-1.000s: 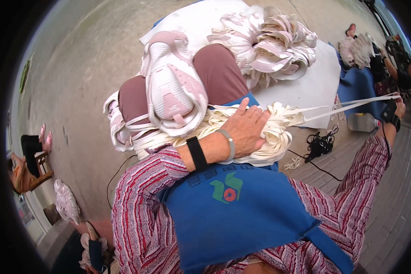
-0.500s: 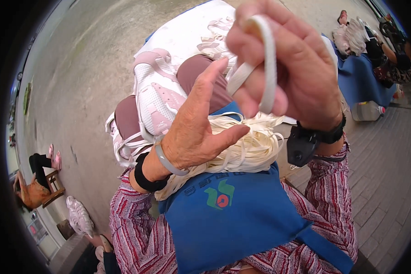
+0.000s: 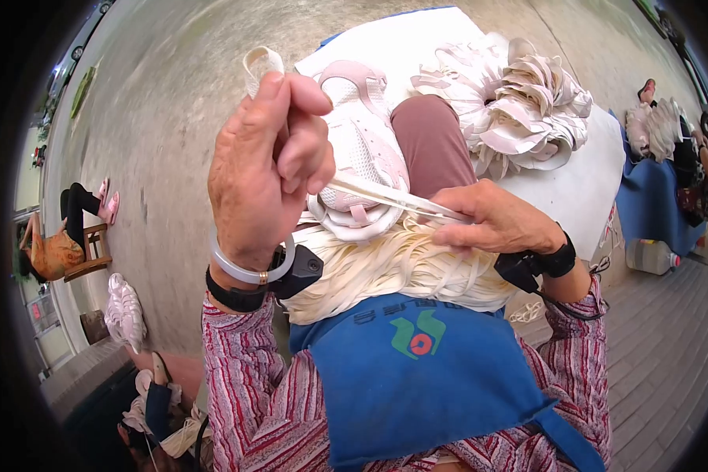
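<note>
A flat white shoelace (image 3: 393, 194) runs between my two hands. My raised left hand (image 3: 263, 165) is closed round one part of it, and a loop of lace stands up above its thumb. Lower and to the right, my right hand (image 3: 507, 219) pinches the lace between thumb and fingers. Below the hands a thick heap of cream laces (image 3: 393, 271) lies across my lap. A pink and white mesh shoe upper (image 3: 362, 141) rests on my knee just beyond, partly hidden by my left hand.
A blue apron (image 3: 417, 393) covers my lap. Several more shoe uppers (image 3: 527, 106) are stacked on a white sheet (image 3: 562, 197) at the far right. A clear plastic jug (image 3: 651, 256) stands farther right. A person (image 3: 55, 248) sits on a wooden chair at left.
My right hand has come down from high in front and now pinches the lace. My left hand has risen and closed on it. The view has shifted, showing the stacked uppers more fully.
</note>
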The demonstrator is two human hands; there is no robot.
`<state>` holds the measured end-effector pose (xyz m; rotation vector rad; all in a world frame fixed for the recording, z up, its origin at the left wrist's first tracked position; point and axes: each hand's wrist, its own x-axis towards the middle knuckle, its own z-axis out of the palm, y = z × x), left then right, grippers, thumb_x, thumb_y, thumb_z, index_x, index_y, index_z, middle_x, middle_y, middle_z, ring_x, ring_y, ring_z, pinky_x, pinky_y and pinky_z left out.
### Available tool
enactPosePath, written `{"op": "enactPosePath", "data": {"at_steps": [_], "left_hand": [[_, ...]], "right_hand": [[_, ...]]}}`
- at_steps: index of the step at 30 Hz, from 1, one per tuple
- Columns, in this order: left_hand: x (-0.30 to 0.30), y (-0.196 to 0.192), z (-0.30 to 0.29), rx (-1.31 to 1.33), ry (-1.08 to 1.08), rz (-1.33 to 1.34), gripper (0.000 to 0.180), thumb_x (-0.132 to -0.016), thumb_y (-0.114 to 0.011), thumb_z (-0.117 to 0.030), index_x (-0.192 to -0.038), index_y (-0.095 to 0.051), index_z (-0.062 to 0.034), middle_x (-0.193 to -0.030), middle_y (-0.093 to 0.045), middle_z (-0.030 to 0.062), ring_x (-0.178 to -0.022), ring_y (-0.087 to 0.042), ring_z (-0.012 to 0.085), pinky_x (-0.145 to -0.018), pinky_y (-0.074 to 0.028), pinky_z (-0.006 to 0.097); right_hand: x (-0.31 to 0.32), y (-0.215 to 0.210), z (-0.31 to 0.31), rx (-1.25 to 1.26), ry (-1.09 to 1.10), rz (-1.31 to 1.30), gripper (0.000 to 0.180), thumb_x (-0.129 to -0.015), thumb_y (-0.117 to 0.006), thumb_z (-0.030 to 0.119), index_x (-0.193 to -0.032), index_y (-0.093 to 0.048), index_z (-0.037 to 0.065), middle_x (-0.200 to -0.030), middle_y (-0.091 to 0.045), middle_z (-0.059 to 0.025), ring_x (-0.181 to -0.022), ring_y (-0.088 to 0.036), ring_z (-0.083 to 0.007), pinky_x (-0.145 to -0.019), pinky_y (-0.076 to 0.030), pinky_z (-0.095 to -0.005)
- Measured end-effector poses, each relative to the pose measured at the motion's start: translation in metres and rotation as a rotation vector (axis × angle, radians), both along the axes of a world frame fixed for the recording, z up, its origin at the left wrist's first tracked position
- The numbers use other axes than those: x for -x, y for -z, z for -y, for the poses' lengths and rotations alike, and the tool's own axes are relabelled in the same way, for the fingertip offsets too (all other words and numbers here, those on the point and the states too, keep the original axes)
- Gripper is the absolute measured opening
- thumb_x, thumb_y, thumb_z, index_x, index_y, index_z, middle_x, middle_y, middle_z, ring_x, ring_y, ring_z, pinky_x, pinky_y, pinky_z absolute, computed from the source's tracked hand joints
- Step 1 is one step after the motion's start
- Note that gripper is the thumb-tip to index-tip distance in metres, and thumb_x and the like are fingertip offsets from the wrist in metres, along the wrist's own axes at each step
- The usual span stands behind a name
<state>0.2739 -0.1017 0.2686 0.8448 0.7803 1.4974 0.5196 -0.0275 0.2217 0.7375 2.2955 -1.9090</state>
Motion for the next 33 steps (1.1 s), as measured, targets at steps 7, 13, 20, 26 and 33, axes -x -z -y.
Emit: {"op": "enactPosePath", "data": {"at_steps": [7,13,20,26,33], "left_hand": [[0.037,0.019,0.001,0.087,-0.324,-0.199,0.032,-0.103,-0.036,-0.029,-0.092,-0.053,-0.0048,-0.055,-0.029,-0.0069,-0.043,-0.022,0.0033,-0.039,-0.021,0.022],[0.038,0.027,0.007,0.192,-0.377,-0.276,0.029,-0.102,-0.039,-0.027,-0.091,-0.052,-0.0047,-0.054,-0.027,-0.0076,-0.043,-0.021,0.0029,-0.039,-0.018,0.021],[0.09,0.04,0.019,0.152,-0.62,-0.344,0.03,-0.101,-0.042,-0.03,-0.093,-0.053,-0.0037,-0.056,-0.028,-0.0075,-0.044,-0.022,0.0029,-0.04,-0.017,0.022],[0.12,0.063,0.045,0.243,-0.877,-0.623,0.039,-0.098,-0.047,-0.038,-0.085,-0.057,-0.0025,-0.056,-0.032,-0.0069,-0.045,-0.025,0.0029,-0.041,-0.018,0.022],[0.181,0.093,0.095,0.503,-0.912,-1.077,0.049,-0.095,-0.051,-0.044,-0.077,-0.061,0.0004,-0.061,-0.045,-0.0031,-0.054,-0.041,0.0082,-0.053,-0.032,0.025]], "right_hand": [[-0.147,0.013,-0.027,0.177,0.555,0.076,0.021,-0.084,-0.063,0.018,-0.079,-0.065,-0.002,-0.054,-0.05,0.0028,-0.044,-0.039,-0.0025,-0.04,-0.029,-0.0198],[-0.2,0.017,-0.03,0.033,0.603,0.321,0.026,-0.081,-0.067,0.025,-0.071,-0.064,0.001,-0.052,-0.043,0.0067,-0.044,-0.033,-0.0025,-0.041,-0.023,-0.021],[-0.235,-0.018,-0.07,-0.235,0.894,-0.085,0.026,-0.091,-0.063,0.027,-0.078,-0.06,0.004,-0.055,-0.038,0.01,-0.046,-0.027,0.0004,-0.042,-0.017,-0.0193],[-0.026,-0.024,-0.063,0.168,0.628,-0.742,0.024,-0.1,-0.048,0.019,-0.08,-0.051,0.005,-0.061,-0.035,0.0049,-0.051,-0.034,-0.005,-0.05,-0.032,-0.0235],[0.043,0.021,-0.048,0.32,0.526,-0.586,0.022,-0.097,-0.054,0.021,-0.095,-0.062,0.001,-0.076,-0.059,-0.0023,-0.066,-0.055,-0.008,-0.072,-0.048,-0.0231]]}}
